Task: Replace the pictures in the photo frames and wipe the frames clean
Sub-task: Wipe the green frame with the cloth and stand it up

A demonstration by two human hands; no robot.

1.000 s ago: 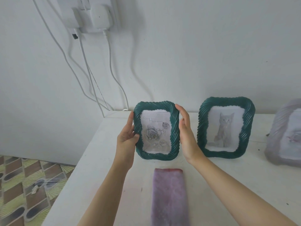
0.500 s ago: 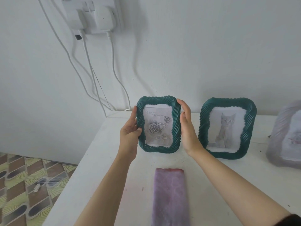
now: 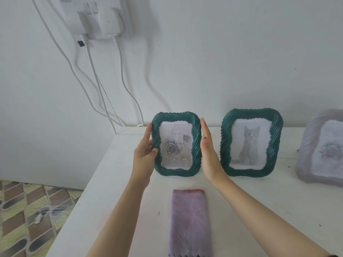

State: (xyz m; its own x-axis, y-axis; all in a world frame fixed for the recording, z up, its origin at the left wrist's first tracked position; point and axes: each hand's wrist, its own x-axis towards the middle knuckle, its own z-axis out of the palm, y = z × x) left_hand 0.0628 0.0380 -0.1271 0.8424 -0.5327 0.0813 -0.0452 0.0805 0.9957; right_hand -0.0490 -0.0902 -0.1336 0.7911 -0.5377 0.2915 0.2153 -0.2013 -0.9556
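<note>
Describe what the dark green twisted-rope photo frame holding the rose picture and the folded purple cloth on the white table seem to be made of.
Dark green twisted-rope photo frame: probably moulded plastic or resin, with a slight sheen on uniform ridges; painted wood cannot be ruled out. Folded purple cloth: soft, matte, fuzzy surface, likely microfibre or similar fabric, with a zigzag-cut near edge.

White wall [image 3: 222, 52], white table [image 3: 118, 182] – patterned floor [image 3: 22, 210]

Two dark green twisted-rope frames [image 3: 177, 115] [image 3: 251, 113], a mottled purple cloth [image 3: 189, 223].
</note>
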